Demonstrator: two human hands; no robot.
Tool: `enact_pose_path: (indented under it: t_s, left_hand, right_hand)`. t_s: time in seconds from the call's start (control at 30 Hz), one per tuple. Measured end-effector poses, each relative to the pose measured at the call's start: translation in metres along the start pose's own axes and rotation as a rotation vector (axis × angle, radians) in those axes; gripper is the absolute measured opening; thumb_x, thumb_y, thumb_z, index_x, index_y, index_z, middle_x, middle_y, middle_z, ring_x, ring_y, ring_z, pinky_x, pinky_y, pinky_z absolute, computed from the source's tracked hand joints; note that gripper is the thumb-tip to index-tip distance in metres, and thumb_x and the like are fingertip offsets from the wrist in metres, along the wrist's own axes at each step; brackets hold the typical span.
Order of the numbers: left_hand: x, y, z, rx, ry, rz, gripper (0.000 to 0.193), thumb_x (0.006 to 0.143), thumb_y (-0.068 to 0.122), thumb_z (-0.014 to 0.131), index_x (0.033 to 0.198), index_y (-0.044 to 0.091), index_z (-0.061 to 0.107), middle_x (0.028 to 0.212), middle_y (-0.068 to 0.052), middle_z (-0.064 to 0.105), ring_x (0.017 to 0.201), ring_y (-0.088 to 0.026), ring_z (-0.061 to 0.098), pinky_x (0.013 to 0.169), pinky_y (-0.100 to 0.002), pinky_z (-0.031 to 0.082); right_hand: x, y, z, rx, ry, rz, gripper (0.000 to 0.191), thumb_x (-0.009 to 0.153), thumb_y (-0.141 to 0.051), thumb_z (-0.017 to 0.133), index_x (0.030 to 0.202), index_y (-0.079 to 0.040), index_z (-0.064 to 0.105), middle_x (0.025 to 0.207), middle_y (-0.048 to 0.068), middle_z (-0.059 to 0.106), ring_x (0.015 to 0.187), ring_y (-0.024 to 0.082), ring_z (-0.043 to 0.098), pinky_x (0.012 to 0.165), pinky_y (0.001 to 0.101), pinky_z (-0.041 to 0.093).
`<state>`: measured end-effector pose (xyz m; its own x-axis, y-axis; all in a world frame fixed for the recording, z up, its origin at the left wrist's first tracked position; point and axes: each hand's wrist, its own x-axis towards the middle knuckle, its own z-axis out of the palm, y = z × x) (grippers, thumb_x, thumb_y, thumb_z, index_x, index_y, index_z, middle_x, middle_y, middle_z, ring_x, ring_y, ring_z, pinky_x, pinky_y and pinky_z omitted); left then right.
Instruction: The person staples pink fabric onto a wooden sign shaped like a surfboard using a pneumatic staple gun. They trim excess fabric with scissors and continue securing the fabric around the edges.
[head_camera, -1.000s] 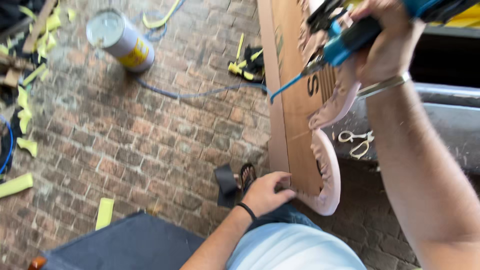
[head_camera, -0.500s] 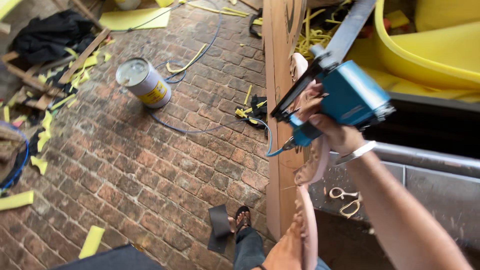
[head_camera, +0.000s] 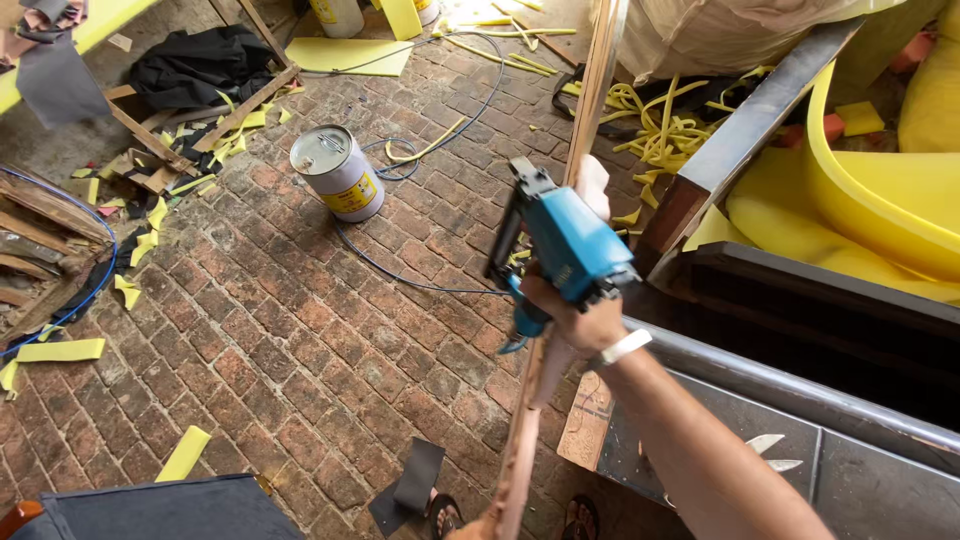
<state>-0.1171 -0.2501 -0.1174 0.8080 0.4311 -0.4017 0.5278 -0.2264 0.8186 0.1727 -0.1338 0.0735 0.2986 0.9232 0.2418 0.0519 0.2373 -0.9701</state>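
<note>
Right hand (head_camera: 580, 315) grips blue staple gun (head_camera: 562, 245) | left unseen | brick floor (head_camera: 300, 350), yellow scraps (head_camera: 60, 350)

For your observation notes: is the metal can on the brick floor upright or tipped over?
Upright: the can stands on its base, its round lid facing up.

The red brick floor (head_camera: 270, 330) carries a silver metal can with a yellow label (head_camera: 338, 172), scattered yellow foam strips (head_camera: 60, 350), a thin blue cable (head_camera: 400, 272) and what looks like black cloth (head_camera: 190, 62).
</note>
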Motion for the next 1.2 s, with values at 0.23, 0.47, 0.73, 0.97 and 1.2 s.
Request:
enact_pose_path:
  t_s: [0.23, 0.47, 0.73, 0.97, 1.2]
  left_hand:
    - [-0.066, -0.086, -0.114, 0.054, 0.043, -0.340, 0.095, 0.081, 0.025, 0.071, 0.163, 0.023, 0.022, 0.123, -0.019, 0.067, 0.110, -0.027, 0.070, 0.098, -0.036, 0.056]
    - [-0.147, -0.159, -0.243, 0.070, 0.185, -0.280, 0.103, 0.072, 0.010, 0.071, 0.161, 0.028, 0.023, 0.115, -0.020, 0.074, 0.102, -0.029, 0.076, 0.094, -0.039, 0.058]
    - [-0.188, -0.212, -0.289, 0.214, 0.320, -0.441, 0.097, 0.070, 0.010, 0.070, 0.156, 0.036, 0.032, 0.114, -0.019, 0.074, 0.110, -0.035, 0.073, 0.097, -0.040, 0.055]
    - [-0.190, -0.164, -0.352, 0.109, 0.392, -0.414, 0.094, 0.073, 0.011, 0.076, 0.157, 0.022, 0.034, 0.147, -0.019, 0.054, 0.138, -0.036, 0.051, 0.112, -0.041, 0.038]
    - [-0.076, -0.040, -0.415, 0.285, 1.027, 0.079, 0.061, 0.087, 0.024, 0.072, 0.140, 0.004, 0.050, 0.134, -0.026, 0.059, 0.119, -0.039, 0.063, 0.096, -0.043, 0.056]
  right_hand:
    - [0.064, -0.009, 0.113, 0.074, 0.154, -0.078, 0.025, 0.083, -0.016, 0.083, 0.100, -0.003, 0.071, 0.091, 0.005, 0.075, 0.080, 0.013, 0.072, 0.071, 0.0304, 0.061]
    - [0.100, 0.012, 0.239, 0.032, 0.293, -0.116, 0.036, 0.082, -0.026, 0.085, 0.102, -0.003, 0.065, 0.087, 0.004, 0.069, 0.077, 0.016, 0.066, 0.068, 0.0308, 0.057]
    - [0.101, 0.040, 0.337, -0.438, 0.250, -0.283, 0.040, 0.088, -0.040, 0.078, 0.103, -0.004, 0.067, 0.091, 0.014, 0.068, 0.085, 0.031, 0.064, 0.075, 0.0440, 0.053]
    - [0.135, 0.032, 0.375, -0.492, 0.188, -0.256, 0.032, 0.089, -0.040, 0.076, 0.090, -0.008, 0.071, 0.081, 0.010, 0.070, 0.077, 0.032, 0.065, 0.072, 0.0420, 0.051]
    - [0.177, 0.004, 0.394, 0.109, 0.066, 0.018, 0.028, 0.091, -0.035, 0.074, 0.096, -0.007, 0.072, 0.086, 0.005, 0.074, 0.078, 0.018, 0.070, 0.071, 0.0317, 0.056]
